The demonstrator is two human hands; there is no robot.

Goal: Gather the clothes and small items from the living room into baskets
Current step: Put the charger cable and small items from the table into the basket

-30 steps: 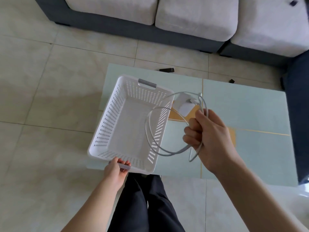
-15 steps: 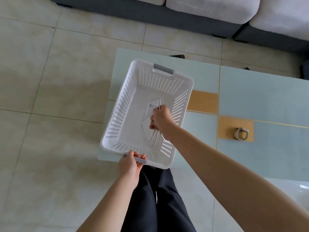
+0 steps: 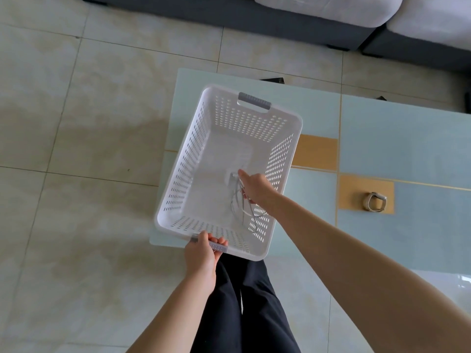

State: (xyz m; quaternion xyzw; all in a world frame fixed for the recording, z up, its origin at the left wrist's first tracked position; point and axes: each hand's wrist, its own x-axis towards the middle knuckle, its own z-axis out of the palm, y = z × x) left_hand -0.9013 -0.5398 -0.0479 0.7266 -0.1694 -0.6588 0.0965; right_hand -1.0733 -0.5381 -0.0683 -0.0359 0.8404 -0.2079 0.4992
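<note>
Cable going into the basket

The white cable [image 3: 240, 200] lies low inside my white basket [image 3: 183, 159] on the bench [image 3: 407, 149]; my right hand [image 3: 254, 187] pinches it, my left hand [image 3: 201, 253] grips the near handle, a watch [image 3: 374, 202] lies well apart.
</note>
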